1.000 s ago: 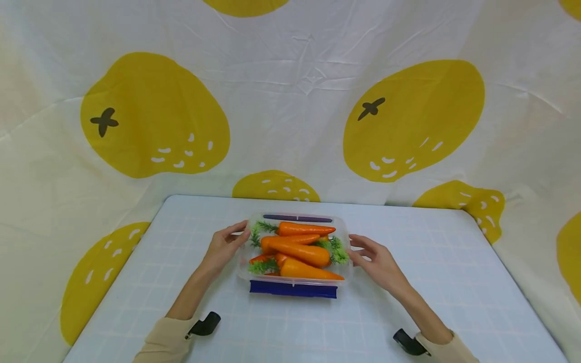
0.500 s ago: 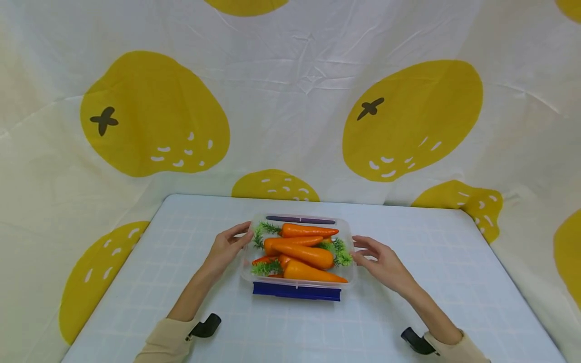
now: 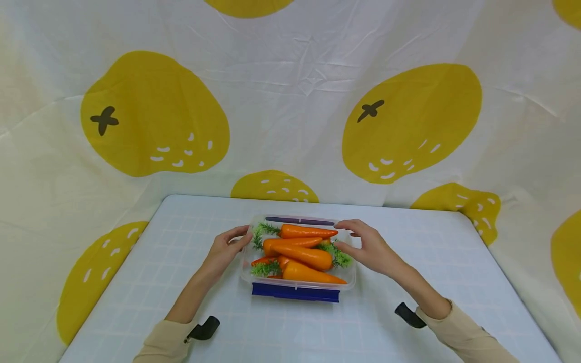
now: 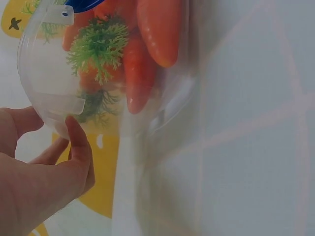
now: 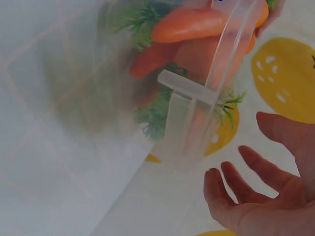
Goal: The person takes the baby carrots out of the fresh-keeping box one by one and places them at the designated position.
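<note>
A clear plastic food container [image 3: 296, 285] without a lid on it sits on the table, blue latch flaps [image 3: 295, 293] at its front and back. Several orange carrots [image 3: 304, 255] with green leafy tops [image 3: 341, 257] lie piled inside. At its left side my left hand [image 3: 222, 253] pinches the rim; in the left wrist view the thumb and fingers of that hand [image 4: 54, 179] meet the wall [image 4: 42, 73]. Over the right edge hovers my right hand [image 3: 369, 250], thumb and fingers spread. The right wrist view shows this hand [image 5: 270, 189] apart from the container [image 5: 179, 120].
The pale table [image 3: 290, 335] has a faint grid pattern. Behind it hangs a white cloth [image 3: 281, 111] printed with large yellow fruit. A black wrist camera [image 3: 206, 327] is strapped at the left sleeve, another camera [image 3: 410, 315] at the right.
The container shifted slightly right, then stayed nearly in place. My right hand has left its right side and risen above the edge. My left hand has barely moved.
</note>
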{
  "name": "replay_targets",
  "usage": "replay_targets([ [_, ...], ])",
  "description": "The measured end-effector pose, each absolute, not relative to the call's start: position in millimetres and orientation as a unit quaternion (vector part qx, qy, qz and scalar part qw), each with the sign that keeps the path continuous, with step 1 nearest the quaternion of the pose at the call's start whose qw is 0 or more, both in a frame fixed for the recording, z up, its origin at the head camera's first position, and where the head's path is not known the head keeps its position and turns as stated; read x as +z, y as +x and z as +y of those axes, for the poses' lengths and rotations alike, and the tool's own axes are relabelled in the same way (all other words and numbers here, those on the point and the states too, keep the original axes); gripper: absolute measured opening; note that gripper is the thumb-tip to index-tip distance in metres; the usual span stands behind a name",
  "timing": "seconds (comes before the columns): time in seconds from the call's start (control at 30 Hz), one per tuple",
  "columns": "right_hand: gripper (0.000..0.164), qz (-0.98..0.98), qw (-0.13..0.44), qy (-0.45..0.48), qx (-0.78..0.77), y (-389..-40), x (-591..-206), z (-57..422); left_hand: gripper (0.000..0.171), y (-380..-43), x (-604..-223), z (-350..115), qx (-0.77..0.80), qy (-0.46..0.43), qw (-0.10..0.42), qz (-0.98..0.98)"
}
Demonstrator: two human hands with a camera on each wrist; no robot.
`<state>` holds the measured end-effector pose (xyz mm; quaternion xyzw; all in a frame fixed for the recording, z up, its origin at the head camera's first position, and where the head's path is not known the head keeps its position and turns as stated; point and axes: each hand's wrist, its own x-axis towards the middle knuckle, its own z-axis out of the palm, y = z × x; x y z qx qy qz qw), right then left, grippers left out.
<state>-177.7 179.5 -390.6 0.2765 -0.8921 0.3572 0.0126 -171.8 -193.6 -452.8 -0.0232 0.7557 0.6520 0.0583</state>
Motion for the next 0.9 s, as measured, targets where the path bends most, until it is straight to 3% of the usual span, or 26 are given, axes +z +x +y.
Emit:
replay_targets([
  [0.47, 0.037, -0.870, -0.103, 0.374, 0.306, -179.0, -391.5, 140.0, 0.048, -170.0, -453.1, -189.8, 0.651, -0.034, 0.044, 0.757],
  [0.9, 0.043, -0.883, -0.093, 0.388, 0.247, -178.1, -399.9, 130.5, 0.048, -169.8, -452.2, -190.7, 0.655, -0.032, 0.044, 0.754],
])
